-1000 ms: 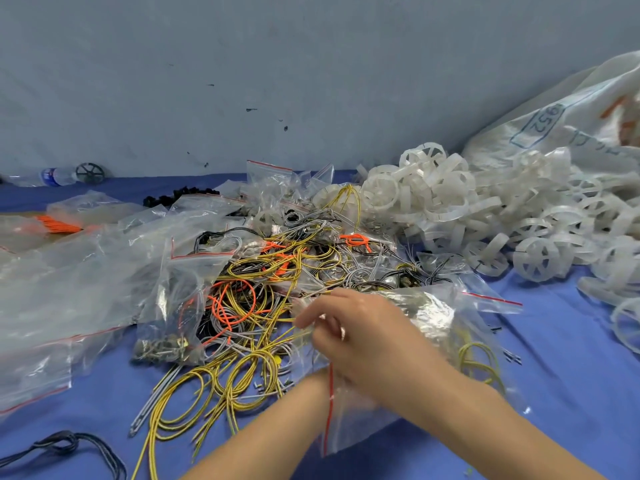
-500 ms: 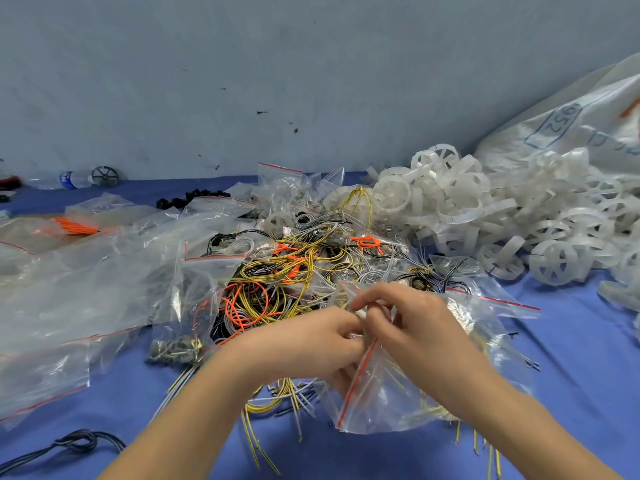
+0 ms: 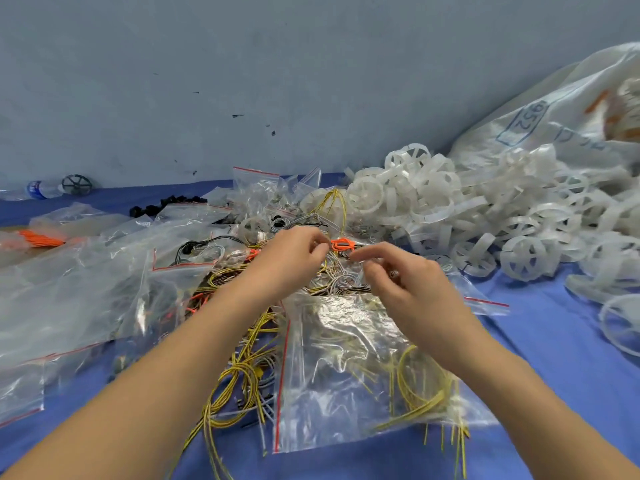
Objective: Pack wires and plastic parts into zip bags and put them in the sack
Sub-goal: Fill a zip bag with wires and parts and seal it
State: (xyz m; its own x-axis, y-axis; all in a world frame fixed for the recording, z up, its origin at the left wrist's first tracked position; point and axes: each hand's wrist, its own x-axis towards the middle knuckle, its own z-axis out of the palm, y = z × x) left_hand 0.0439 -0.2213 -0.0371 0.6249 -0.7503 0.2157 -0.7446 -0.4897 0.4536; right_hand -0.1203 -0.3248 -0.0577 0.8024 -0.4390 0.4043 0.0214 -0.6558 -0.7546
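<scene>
Hovering over the wire heap, both hands sit far of the zip bag. The bag lies flat and near, red strip running near-to-far along its left edge, yellow wires inside. Left hand is nearest the orange loop, fingertips pinched just beside it; grip unclear. Right hand half-curled, nothing plainly held. Plastic wheels and sack far right.

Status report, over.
Left hand, right hand at wire tangle, grip unclear. Zip bag of yellow wires lies unheld. Plastic wheels heaped before sack.
</scene>
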